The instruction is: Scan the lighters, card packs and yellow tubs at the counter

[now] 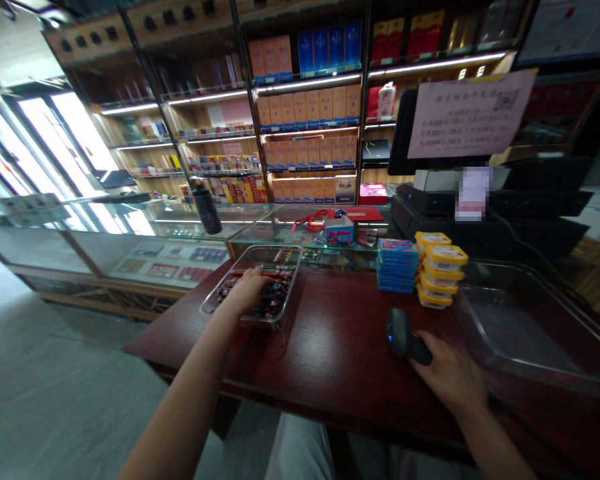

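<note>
My left hand reaches into a clear plastic tray on the left of the dark red table. Its fingers lie over many small, dark-wrapped pieces with coloured prints, whose kind I cannot make out. The fingertips are partly hidden, and nothing lifted shows in them. On the right, my right hand is closed around the handle of a black barcode scanner. A blue light glows on the scanner, which is held low over the tabletop, its head pointing away from me.
Blue flat boxes are stacked beside piled yellow-lidded tubs. A clear empty-looking bin sits at the right. Behind are a glass display counter, a black tumbler, a small blue-pink box and a monitor.
</note>
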`<state>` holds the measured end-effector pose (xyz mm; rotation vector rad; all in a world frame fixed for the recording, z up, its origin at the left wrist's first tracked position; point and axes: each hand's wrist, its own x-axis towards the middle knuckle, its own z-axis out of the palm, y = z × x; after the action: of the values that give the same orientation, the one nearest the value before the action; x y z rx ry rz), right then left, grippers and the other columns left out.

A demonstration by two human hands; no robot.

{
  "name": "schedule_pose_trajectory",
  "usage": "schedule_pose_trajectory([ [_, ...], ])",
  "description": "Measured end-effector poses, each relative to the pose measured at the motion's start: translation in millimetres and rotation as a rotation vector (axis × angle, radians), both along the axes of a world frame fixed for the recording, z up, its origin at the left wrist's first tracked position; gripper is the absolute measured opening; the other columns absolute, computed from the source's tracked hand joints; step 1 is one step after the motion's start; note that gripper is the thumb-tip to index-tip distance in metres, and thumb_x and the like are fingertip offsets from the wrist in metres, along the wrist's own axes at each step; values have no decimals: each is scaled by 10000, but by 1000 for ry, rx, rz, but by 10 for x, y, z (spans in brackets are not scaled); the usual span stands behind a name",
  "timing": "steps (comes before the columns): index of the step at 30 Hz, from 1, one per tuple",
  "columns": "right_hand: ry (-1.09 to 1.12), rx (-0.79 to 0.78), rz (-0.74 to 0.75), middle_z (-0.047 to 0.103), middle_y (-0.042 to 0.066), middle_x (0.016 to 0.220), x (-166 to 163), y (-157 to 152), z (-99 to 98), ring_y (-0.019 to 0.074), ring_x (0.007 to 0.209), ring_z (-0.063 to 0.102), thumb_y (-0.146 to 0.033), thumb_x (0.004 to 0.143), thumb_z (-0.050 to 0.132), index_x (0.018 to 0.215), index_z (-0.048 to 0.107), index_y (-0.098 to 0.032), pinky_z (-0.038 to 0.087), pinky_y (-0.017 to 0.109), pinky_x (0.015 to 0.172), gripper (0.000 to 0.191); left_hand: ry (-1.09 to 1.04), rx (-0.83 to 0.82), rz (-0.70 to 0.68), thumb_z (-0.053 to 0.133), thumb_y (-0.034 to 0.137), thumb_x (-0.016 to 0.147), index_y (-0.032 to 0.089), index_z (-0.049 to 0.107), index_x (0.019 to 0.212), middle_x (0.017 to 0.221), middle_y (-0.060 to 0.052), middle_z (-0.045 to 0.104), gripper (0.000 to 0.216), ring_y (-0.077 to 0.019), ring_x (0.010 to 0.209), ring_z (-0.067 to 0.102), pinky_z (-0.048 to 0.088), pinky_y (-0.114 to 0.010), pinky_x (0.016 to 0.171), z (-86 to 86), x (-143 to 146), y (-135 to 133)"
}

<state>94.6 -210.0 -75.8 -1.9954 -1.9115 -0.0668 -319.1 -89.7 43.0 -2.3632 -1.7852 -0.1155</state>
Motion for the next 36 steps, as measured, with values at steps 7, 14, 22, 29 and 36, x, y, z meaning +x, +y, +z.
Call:
schedule_pose_trajectory([
  [7,7,-5,29,706,32,1005,10,13,20,229,860,666,-393,847,487,1130,575,-264,450,326,684,324,84,233,33,434,72,784,165,597,1038,1054,-133,544,315,-275,1053,478,387,-410,926,193,282,-116],
  [14,15,0,9,706,32,983,-12,-2,39,232,845,668,-404,864,470,1129,568,-258,452,333,684,318,-820,494,-224,473,220,839,176,530,1023,1014,-84,572,197,-211,973,534,442,-359,887,157,1213,-146],
  [22,54,35,8,706,39,991,-43,14,75,243,875,664,-344,835,531,1141,574,-232,452,341,722,329,-2105,-63,-222,737,366,667,139,535,864,855,-24,624,362,-136,796,622,532,-327,773,-737,1945,183],
  [29,358,-10,-92,728,12,918,-92,-41,275,256,853,675,-491,746,611,1057,617,-297,464,328,668,366,-2258,-170,-95,815,242,557,148,534,789,770,12,643,376,-122,763,648,525,-361,838,-1150,2076,168],
  [36,710,-65,27,705,51,1023,-207,-109,395,228,943,647,-458,708,659,1048,609,-222,479,324,821,417,-1984,-122,-119,802,188,495,137,546,737,950,-71,682,356,-167,820,645,503,-274,715,-1219,2063,144],
])
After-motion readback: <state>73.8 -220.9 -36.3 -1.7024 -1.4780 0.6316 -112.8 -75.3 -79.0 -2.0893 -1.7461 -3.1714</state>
